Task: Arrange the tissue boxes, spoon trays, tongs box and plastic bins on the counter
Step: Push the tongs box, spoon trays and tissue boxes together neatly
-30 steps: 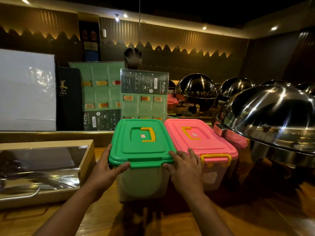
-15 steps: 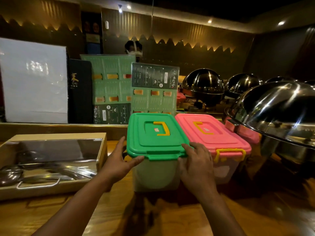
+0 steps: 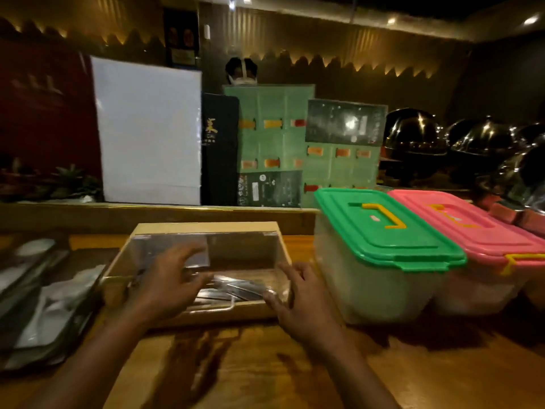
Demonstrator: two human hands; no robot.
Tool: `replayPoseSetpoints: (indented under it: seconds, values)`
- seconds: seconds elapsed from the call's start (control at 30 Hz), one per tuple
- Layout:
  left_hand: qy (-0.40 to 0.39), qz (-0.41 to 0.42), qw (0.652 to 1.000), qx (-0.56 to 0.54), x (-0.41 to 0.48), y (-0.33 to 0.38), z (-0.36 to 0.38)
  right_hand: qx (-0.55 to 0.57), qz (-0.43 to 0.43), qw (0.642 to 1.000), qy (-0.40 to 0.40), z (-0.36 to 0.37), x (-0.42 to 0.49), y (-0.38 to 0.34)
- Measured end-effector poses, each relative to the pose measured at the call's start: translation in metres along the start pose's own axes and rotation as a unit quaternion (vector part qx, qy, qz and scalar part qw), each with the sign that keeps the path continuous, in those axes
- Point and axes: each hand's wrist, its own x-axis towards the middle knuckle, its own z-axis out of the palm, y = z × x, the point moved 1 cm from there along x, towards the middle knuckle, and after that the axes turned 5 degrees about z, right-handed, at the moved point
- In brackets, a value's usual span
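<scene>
A wooden tongs box (image 3: 206, 230) with a clear lid and metal tongs inside sits at the centre of the counter. My left hand (image 3: 165, 281) hovers over its front left with fingers spread. At the box's front right corner is my right hand (image 3: 300, 293), fingers apart; the blur hides whether it touches. A plastic bin with a green lid (image 3: 380, 234) stands just right of the box. Beside that is a bin with a pink lid (image 3: 466, 228). A spoon tray (image 3: 44, 293) lies at the far left.
Green menu boards (image 3: 268, 137), a black menu (image 3: 219, 149) and a white board (image 3: 147, 128) lean behind the raised ledge. Steel chafing-dish domes (image 3: 415, 134) crowd the right rear. The wooden counter (image 3: 265, 364) stretches in front of the box.
Both hands have left the green-lidded bin and moved left to the tongs box. The view has swung left, so the bins now sit at the right.
</scene>
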Motion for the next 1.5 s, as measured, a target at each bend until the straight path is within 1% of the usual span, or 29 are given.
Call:
replayPoseSetpoints:
  seconds: [0.1,0.17,0.27,0.33,0.37,0.43,0.57,0.67,0.77,0.87,1.03,1.1,1.17,1.27,1.37,1.5]
  values:
    - [0.048,-0.045,0.994,0.091,-0.012,-0.046,-0.032,0.004,0.078,0.997,0.004,0.026,0.0,-0.004]
    - [0.065,-0.096,0.988,0.101,-0.02,-0.074,-0.048,-0.003,0.103,0.994,0.025,0.033,0.002,-0.004]
    - [0.051,-0.145,0.986,0.06,-0.028,-0.099,-0.056,0.004,0.112,0.992,0.062,0.033,0.007,0.0]
    - [0.031,-0.176,0.984,-0.014,-0.03,-0.103,-0.052,0.001,0.11,0.991,0.08,0.032,0.009,0.002]
    - [0.023,-0.181,0.982,-0.042,-0.03,-0.104,-0.049,0.001,0.111,0.99,0.088,0.032,0.01,0.003]
    - [0.02,-0.184,0.981,-0.051,-0.027,-0.105,-0.045,0.006,0.118,0.988,0.103,0.029,0.009,0.003]
    - [0.019,-0.187,0.982,-0.026,-0.022,-0.109,-0.042,0.004,0.126,0.986,0.114,0.027,0.005,0.005]
    - [0.013,-0.17,0.985,-0.023,-0.02,-0.098,-0.034,0.009,0.139,0.982,0.127,0.025,0.002,0.013]
    - [0.01,-0.182,0.982,-0.055,-0.017,-0.081,-0.018,0.023,0.157,0.976,0.148,0.013,0.001,0.022]
    - [0.002,-0.176,0.981,-0.082,-0.015,-0.07,-0.007,0.029,0.151,0.976,0.155,0.003,0.0,0.032]
    - [0.005,-0.176,0.979,-0.1,-0.01,-0.052,0.004,-0.023,0.112,0.98,0.164,-0.006,-0.002,0.053]
    - [0.002,-0.173,0.98,-0.103,-0.009,-0.044,0.009,-0.039,0.114,0.979,0.165,-0.008,-0.001,0.063]
    - [0.002,-0.165,0.979,-0.116,-0.009,-0.037,0.013,-0.078,0.125,0.976,0.159,-0.012,0.0,0.07]
    - [0.003,-0.152,0.98,-0.129,-0.01,-0.026,0.019,-0.191,0.142,0.96,0.147,-0.019,-0.001,0.076]
    - [0.002,-0.154,0.979,-0.13,-0.009,-0.022,0.024,-0.29,0.12,0.937,0.15,-0.026,-0.004,0.078]
    - [0.006,-0.16,0.979,-0.123,-0.009,-0.017,0.025,-0.347,0.09,0.92,0.156,-0.029,-0.007,0.085]
